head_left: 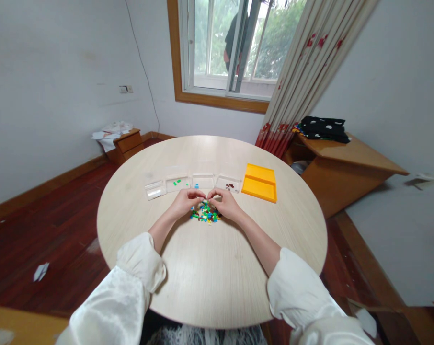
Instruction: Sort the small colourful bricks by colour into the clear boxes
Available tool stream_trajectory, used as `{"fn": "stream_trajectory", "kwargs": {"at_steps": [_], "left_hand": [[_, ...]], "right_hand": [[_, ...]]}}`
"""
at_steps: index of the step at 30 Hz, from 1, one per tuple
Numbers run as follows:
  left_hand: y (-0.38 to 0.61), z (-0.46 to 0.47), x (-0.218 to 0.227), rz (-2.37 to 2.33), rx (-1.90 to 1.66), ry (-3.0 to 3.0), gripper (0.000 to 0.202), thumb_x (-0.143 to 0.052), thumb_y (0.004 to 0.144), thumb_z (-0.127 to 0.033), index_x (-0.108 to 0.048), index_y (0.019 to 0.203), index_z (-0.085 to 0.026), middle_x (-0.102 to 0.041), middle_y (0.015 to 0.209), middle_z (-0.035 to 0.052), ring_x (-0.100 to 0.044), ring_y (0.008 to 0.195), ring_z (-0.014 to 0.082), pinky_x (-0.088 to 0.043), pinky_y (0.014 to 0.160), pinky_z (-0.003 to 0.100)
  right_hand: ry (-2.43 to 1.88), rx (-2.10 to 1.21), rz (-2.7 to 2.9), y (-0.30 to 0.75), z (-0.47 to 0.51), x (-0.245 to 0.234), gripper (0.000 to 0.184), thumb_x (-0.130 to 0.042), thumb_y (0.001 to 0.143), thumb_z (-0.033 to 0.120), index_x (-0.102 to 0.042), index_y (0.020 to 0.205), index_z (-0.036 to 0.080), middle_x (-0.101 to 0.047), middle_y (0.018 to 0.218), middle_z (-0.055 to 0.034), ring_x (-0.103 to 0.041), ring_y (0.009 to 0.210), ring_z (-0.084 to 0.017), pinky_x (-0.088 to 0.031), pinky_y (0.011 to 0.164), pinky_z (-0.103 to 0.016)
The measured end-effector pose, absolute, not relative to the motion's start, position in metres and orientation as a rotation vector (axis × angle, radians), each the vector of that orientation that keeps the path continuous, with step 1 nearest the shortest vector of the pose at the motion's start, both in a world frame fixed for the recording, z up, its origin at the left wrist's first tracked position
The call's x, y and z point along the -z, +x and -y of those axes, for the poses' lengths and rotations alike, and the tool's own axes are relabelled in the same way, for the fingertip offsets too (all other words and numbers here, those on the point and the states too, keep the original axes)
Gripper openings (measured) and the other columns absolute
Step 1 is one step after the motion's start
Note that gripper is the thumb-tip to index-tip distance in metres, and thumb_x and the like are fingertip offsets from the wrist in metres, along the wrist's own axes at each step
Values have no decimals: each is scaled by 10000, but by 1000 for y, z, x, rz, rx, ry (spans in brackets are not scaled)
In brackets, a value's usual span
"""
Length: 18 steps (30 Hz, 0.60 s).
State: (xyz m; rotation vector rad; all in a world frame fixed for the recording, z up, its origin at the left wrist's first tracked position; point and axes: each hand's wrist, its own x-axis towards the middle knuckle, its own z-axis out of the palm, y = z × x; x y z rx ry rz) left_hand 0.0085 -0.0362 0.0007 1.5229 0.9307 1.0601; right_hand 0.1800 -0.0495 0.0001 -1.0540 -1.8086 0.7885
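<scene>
A small heap of coloured bricks [205,214] lies in the middle of the round wooden table [210,268]. Both hands hover just over its far edge, fingertips nearly meeting. My left hand [186,201] has its fingers curled in a pinch on something too small to name. My right hand [224,202] is curled the same way. Beyond them stands a row of clear plastic trays [191,183]: one holds green pieces, one a blue piece, one dark brown pieces. An orange tray [259,182] sits at the right end of the row.
A low wooden desk [346,158] with dark folded cloth [324,128] stands at the right by a curtain [303,72]. A small cabinet with papers [121,139] is at the far left wall. Paper scraps lie on the red floor.
</scene>
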Motion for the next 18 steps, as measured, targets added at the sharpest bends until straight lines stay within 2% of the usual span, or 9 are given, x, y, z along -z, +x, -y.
{"fn": "stream_trajectory", "kwargs": {"at_steps": [8,18], "left_hand": [[10,35,1,-979,-1056,1475,145,-674,569,-243,-658,651,-125,-635,602,12,-538,557,116,-420,573,246],[10,34,1,-993,-1085,1469,163,-694,558,-274,-652,631,-134,-643,605,12,-556,575,122,-435,604,252]], "right_hand": [[-1059,-758,1793,179,49,2,57,-570,734,208,-612,717,174,-641,727,-4,-594,730,-138,-459,752,-291],[-1074,-524,1923,180,48,6,52,-667,735,241,-661,720,191,-689,747,-18,-616,743,-159,-439,776,-324]]}}
